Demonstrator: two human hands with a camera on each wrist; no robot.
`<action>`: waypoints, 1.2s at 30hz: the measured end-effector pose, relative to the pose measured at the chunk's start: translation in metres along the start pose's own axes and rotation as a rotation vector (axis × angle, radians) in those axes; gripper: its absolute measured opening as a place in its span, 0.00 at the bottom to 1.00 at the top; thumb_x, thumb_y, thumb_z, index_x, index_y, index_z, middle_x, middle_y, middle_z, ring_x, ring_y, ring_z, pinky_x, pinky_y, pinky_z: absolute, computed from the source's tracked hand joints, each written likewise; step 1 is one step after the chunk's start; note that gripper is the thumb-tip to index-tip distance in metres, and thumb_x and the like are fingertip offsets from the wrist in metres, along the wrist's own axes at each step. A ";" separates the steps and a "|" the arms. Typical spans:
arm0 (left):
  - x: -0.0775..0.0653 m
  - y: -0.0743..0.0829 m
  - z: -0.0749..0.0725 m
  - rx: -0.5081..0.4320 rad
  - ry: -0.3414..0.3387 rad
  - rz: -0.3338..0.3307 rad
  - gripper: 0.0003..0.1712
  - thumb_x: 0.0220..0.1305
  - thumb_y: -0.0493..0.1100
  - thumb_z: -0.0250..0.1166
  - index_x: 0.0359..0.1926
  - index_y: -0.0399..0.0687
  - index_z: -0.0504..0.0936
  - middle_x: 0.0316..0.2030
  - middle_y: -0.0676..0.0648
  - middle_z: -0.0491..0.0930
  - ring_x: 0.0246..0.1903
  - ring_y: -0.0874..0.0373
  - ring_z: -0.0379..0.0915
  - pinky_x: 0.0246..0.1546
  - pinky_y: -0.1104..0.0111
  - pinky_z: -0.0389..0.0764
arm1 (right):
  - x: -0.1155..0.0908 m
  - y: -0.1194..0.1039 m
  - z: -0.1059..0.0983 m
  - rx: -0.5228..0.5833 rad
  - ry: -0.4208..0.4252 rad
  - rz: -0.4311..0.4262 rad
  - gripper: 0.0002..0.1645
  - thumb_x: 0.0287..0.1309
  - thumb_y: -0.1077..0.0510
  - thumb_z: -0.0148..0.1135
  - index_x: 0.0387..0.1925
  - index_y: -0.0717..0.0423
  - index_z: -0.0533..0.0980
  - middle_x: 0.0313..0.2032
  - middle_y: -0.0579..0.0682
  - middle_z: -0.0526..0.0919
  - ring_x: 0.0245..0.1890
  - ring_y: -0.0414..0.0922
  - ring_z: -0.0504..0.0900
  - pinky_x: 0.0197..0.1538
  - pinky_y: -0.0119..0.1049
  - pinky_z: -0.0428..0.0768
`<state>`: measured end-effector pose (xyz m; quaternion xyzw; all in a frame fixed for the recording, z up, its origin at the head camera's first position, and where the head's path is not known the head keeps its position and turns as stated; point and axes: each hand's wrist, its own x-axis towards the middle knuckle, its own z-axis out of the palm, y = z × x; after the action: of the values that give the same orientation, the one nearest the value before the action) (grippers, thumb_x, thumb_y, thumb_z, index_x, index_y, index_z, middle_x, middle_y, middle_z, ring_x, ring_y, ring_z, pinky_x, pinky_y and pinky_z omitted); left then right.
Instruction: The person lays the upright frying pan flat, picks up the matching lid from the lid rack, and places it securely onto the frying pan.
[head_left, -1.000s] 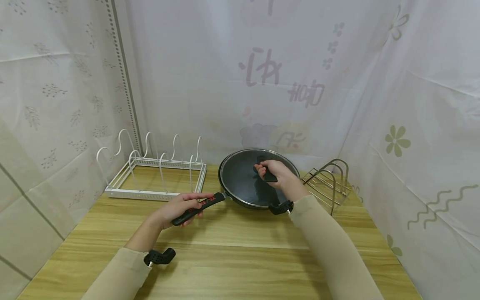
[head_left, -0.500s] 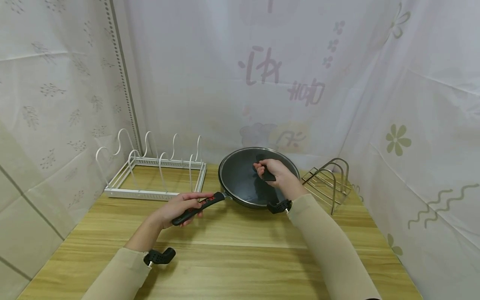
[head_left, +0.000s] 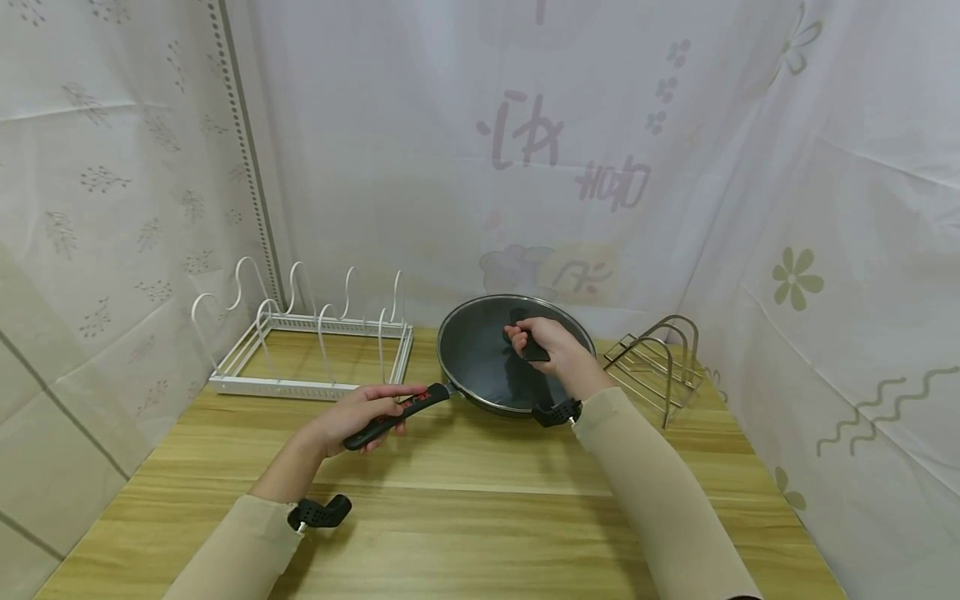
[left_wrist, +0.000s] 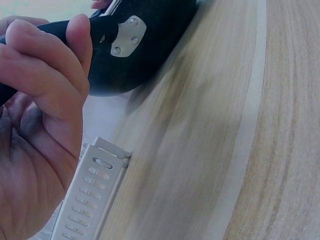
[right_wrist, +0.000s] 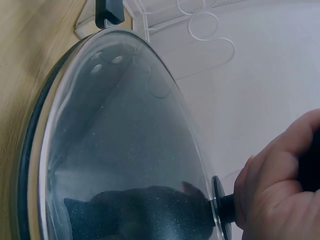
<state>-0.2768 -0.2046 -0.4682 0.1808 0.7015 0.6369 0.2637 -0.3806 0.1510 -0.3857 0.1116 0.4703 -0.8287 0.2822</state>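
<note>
A black frying pan (left_wrist: 160, 40) with a domed glass lid (head_left: 477, 354) over it is at the back middle of the table. My left hand (head_left: 352, 421) grips the pan's black handle (head_left: 427, 398), which carries red marks; in the left wrist view its fingers (left_wrist: 47, 55) curl round it. The right hand (head_left: 553, 342) holds the lid's black handle (head_left: 536, 352) from above. In the right wrist view, the glass lid (right_wrist: 125, 125) lies close along the pan's dark rim (right_wrist: 29, 165), and part of the lid handle is hidden in the palm.
To the left stands a white wire rack (head_left: 285, 388) with upright curved dividers. A smaller gold-coloured wire rack (head_left: 667, 375) is right of the pan. Patterned curtains (head_left: 375, 167) enclose the wooden table (head_left: 465, 517) at the back and sides.
The right hand has shifted very slightly left with the glass lid. The left hand keeps its grip on the pan's handle in almost the same place.
</note>
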 end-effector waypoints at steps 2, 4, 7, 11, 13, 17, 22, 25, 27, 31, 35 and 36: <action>0.000 0.000 0.000 0.001 -0.001 -0.001 0.33 0.80 0.40 0.55 0.83 0.44 0.69 0.37 0.41 0.85 0.16 0.64 0.70 0.17 0.73 0.74 | 0.000 0.000 0.000 0.002 0.002 -0.004 0.32 0.90 0.56 0.36 0.85 0.63 0.52 0.44 0.50 0.70 0.19 0.34 0.65 0.21 0.23 0.71; 0.001 0.000 0.000 0.002 0.000 -0.002 0.33 0.80 0.40 0.55 0.83 0.44 0.69 0.37 0.41 0.86 0.17 0.64 0.70 0.17 0.73 0.74 | 0.001 0.000 -0.001 0.009 0.003 -0.009 0.32 0.90 0.56 0.36 0.85 0.64 0.53 0.47 0.51 0.70 0.19 0.35 0.65 0.21 0.23 0.71; 0.001 0.001 -0.001 0.003 0.004 -0.004 0.33 0.80 0.41 0.55 0.83 0.45 0.69 0.37 0.41 0.86 0.17 0.64 0.70 0.18 0.73 0.74 | 0.001 0.000 -0.001 0.024 0.001 -0.015 0.32 0.90 0.57 0.37 0.85 0.64 0.53 0.48 0.51 0.70 0.19 0.35 0.66 0.22 0.24 0.72; 0.002 0.001 -0.001 0.005 0.000 -0.004 0.33 0.80 0.41 0.55 0.83 0.45 0.69 0.37 0.40 0.86 0.17 0.64 0.70 0.18 0.72 0.74 | 0.002 0.001 -0.002 0.045 0.007 -0.014 0.32 0.90 0.57 0.37 0.85 0.65 0.53 0.44 0.51 0.72 0.19 0.35 0.66 0.21 0.24 0.72; 0.002 0.001 -0.001 0.006 -0.005 -0.002 0.33 0.80 0.41 0.55 0.83 0.45 0.69 0.38 0.40 0.86 0.17 0.64 0.71 0.18 0.72 0.75 | 0.002 0.001 -0.002 0.045 0.009 -0.013 0.33 0.90 0.57 0.37 0.86 0.65 0.52 0.43 0.51 0.72 0.19 0.35 0.67 0.21 0.24 0.72; 0.001 0.000 -0.002 0.003 -0.010 0.004 0.33 0.81 0.40 0.55 0.83 0.44 0.68 0.38 0.41 0.87 0.16 0.65 0.71 0.17 0.73 0.74 | 0.003 0.002 -0.002 0.046 -0.004 -0.011 0.33 0.90 0.57 0.37 0.86 0.65 0.51 0.44 0.51 0.73 0.20 0.35 0.67 0.22 0.23 0.72; 0.000 0.000 -0.002 -0.002 -0.012 0.004 0.33 0.81 0.40 0.54 0.83 0.44 0.68 0.38 0.41 0.87 0.16 0.65 0.71 0.17 0.73 0.73 | 0.005 0.003 -0.002 0.080 -0.012 0.003 0.33 0.90 0.56 0.37 0.86 0.65 0.51 0.40 0.50 0.72 0.19 0.36 0.67 0.21 0.23 0.72; -0.001 -0.001 -0.001 0.002 -0.011 0.004 0.33 0.81 0.40 0.54 0.83 0.43 0.68 0.37 0.41 0.87 0.16 0.65 0.71 0.17 0.74 0.73 | 0.006 0.004 -0.002 0.083 -0.013 0.002 0.33 0.90 0.55 0.36 0.86 0.64 0.51 0.39 0.50 0.73 0.19 0.35 0.67 0.21 0.23 0.72; 0.000 0.000 -0.001 0.005 -0.011 0.006 0.33 0.81 0.39 0.54 0.83 0.43 0.67 0.37 0.42 0.87 0.16 0.65 0.71 0.17 0.74 0.73 | 0.006 0.005 -0.001 0.086 -0.014 -0.001 0.33 0.90 0.55 0.36 0.86 0.64 0.51 0.37 0.49 0.72 0.19 0.35 0.66 0.20 0.23 0.72; 0.000 0.000 -0.002 0.006 -0.010 0.008 0.34 0.81 0.39 0.54 0.83 0.43 0.67 0.37 0.41 0.87 0.16 0.65 0.70 0.17 0.74 0.73 | 0.007 0.005 0.000 0.103 -0.019 0.000 0.33 0.90 0.55 0.36 0.86 0.64 0.51 0.35 0.49 0.71 0.19 0.35 0.66 0.20 0.24 0.71; 0.001 0.000 -0.001 0.012 -0.006 0.007 0.34 0.80 0.40 0.54 0.83 0.43 0.67 0.37 0.41 0.86 0.17 0.64 0.70 0.17 0.73 0.73 | 0.006 0.005 -0.001 0.108 -0.012 -0.001 0.33 0.90 0.55 0.37 0.85 0.64 0.52 0.35 0.49 0.72 0.19 0.35 0.66 0.20 0.23 0.72; 0.001 0.000 -0.001 0.013 -0.004 0.005 0.34 0.80 0.40 0.54 0.83 0.43 0.68 0.37 0.40 0.87 0.16 0.64 0.70 0.17 0.73 0.73 | 0.006 0.005 -0.001 0.107 -0.010 -0.001 0.33 0.90 0.55 0.37 0.85 0.64 0.52 0.36 0.49 0.72 0.19 0.35 0.66 0.21 0.23 0.72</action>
<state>-0.2780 -0.2051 -0.4681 0.1856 0.7045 0.6327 0.2625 -0.3829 0.1471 -0.3926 0.1222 0.4240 -0.8534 0.2774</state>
